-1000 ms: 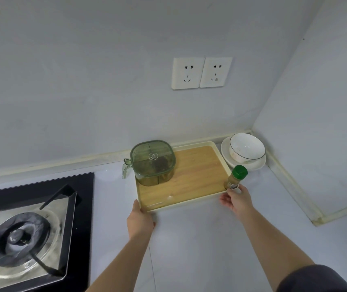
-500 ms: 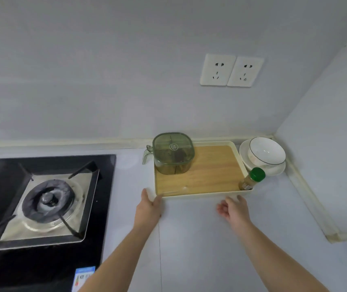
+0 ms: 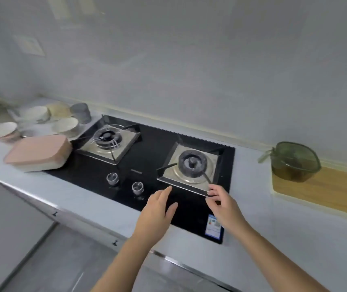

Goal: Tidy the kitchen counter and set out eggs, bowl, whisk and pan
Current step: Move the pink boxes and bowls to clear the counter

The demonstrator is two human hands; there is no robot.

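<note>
Here, the left hand (image 3: 157, 211) and the right hand (image 3: 224, 206) are held above the stove (image 3: 153, 152); each grip is released, nothing is grasped. Blurred bowls (image 3: 65, 125) are seen on the counter (image 3: 252, 228), left of the stove.

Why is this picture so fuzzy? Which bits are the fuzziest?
Head view: everything is a little smeared, likely from the camera moving; the bowls far left and the green container at right are fuzziest; the right burner, left hand and right hand, mid-frame, are clearer; light is soft, with no hard shadows.
</note>
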